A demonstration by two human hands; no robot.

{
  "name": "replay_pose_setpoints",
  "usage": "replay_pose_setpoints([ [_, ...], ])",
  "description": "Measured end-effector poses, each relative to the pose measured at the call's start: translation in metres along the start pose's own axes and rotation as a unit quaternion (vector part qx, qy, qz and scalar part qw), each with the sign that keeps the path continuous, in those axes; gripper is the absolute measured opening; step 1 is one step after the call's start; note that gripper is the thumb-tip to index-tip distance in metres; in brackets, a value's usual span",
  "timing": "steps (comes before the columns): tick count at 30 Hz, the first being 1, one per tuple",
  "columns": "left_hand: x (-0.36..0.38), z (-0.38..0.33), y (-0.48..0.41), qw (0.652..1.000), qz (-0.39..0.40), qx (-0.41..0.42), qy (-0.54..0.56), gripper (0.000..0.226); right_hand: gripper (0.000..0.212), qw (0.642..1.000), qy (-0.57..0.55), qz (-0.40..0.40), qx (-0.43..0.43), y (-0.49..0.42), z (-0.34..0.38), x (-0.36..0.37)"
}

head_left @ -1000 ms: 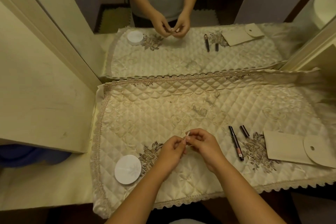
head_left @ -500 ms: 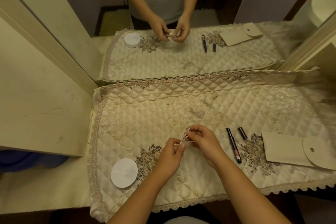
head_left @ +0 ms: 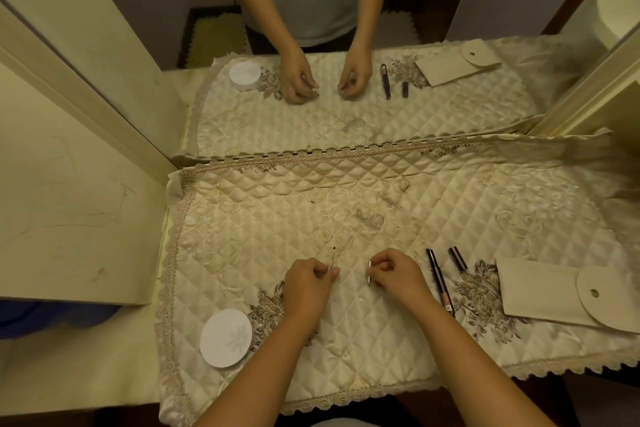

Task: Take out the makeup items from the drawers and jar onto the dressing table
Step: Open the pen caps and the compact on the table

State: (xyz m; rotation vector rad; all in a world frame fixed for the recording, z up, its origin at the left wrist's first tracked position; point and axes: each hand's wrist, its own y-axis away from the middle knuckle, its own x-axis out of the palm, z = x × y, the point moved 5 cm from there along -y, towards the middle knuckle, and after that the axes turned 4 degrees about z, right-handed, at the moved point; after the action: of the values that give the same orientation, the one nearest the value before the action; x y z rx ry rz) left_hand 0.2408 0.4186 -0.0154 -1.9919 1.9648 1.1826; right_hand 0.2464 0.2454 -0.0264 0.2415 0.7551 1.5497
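Note:
My left hand (head_left: 306, 282) pinches a thin makeup pencil (head_left: 331, 257) whose dark tip points up and away from me. My right hand (head_left: 394, 272) grips the pencil's small pale cap (head_left: 369, 272), a hand's width to the right of the pencil. Both hands hover just above the quilted cream cloth (head_left: 346, 218) covering the dressing table. To the right of my right hand lie a long dark makeup pen (head_left: 439, 279) and a short dark tube (head_left: 458, 257). A round white jar (head_left: 225, 337) stands near the table's front left.
A beige flap pouch (head_left: 554, 291) lies at the right. A mirror (head_left: 346, 80) at the back reflects the table, the person and the items. A cream cabinet panel (head_left: 69, 201) flanks the left side.
My hands were together on the capped pencil. They have pulled apart, the cap coming off in my right hand and the pencil staying in my left.

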Motion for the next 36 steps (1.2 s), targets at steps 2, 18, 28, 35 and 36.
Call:
replay_pose_setpoints([
  [2,0.002,-0.005,-0.002,1.0,0.0,0.003,0.009,0.02,0.011,1.0,0.014,0.003,-0.008,-0.002,0.0,0.001],
  [18,-0.011,-0.006,0.016,0.995,-0.006,0.061,-0.083,0.031,0.017,0.995,0.06,0.012,-0.084,0.006,0.008,0.009],
  [28,-0.111,0.078,0.055,0.984,-0.101,0.086,-0.118,0.078,0.012,0.985,0.05,0.104,-0.129,0.038,0.032,0.104],
  [35,-0.136,0.134,0.045,0.98,0.066,0.067,-0.177,0.095,0.018,0.994,0.023,0.068,-0.084,0.064,0.023,0.179],
  [36,-0.137,0.137,0.044,0.976,0.085,0.084,-0.183,0.096,0.019,0.995,0.02,0.055,-0.086,0.068,0.022,0.188],
])
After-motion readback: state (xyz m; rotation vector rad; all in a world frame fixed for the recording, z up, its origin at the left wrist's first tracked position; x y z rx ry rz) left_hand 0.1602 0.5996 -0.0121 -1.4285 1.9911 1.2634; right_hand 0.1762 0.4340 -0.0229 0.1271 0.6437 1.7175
